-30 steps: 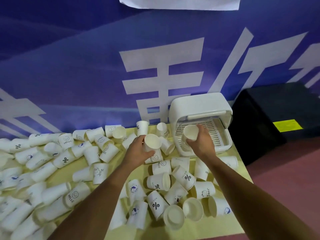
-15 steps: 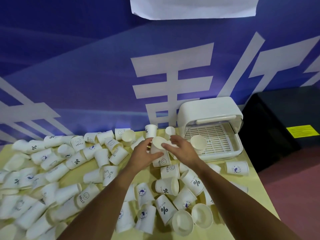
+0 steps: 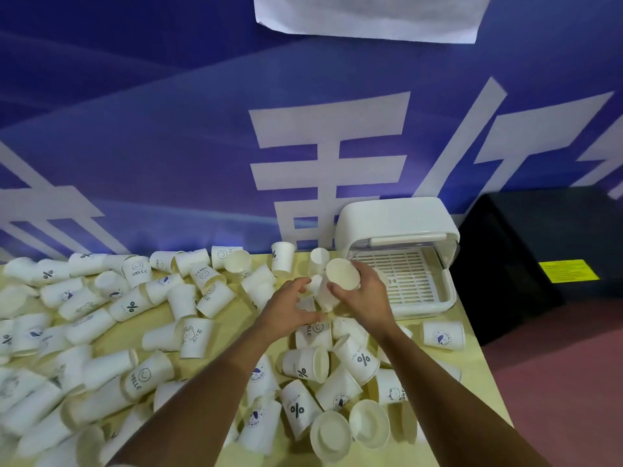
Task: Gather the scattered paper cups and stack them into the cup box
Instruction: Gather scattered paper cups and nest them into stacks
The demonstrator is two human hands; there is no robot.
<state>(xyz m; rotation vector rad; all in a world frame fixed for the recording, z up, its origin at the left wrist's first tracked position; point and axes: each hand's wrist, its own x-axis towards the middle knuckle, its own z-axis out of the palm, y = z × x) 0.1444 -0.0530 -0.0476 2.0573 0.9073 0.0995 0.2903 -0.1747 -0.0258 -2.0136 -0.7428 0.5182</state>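
Many white paper cups [image 3: 135, 305] lie scattered on the yellow table [image 3: 236, 308], most of them on their sides. The white cup box [image 3: 394, 220] stands at the table's back right with its lid up and its slatted tray [image 3: 408, 278] showing. My right hand [image 3: 367, 298] grips one cup [image 3: 342, 274] just left of the box, mouth tilted toward me. My left hand [image 3: 290, 310] hovers beside it with fingers spread and relaxed, holding nothing. More cups [image 3: 337, 382] pile up below my hands.
A black cabinet [image 3: 539, 251] with a yellow label [image 3: 568, 270] stands right of the table. The blue wall [image 3: 202, 146] runs right behind the table. The table's right edge [image 3: 485, 375] drops to a red floor [image 3: 573, 382].
The cup passed from my left hand to my right hand. My left hand let go and opened. Both hands moved slightly toward the box, and the view shifted right.
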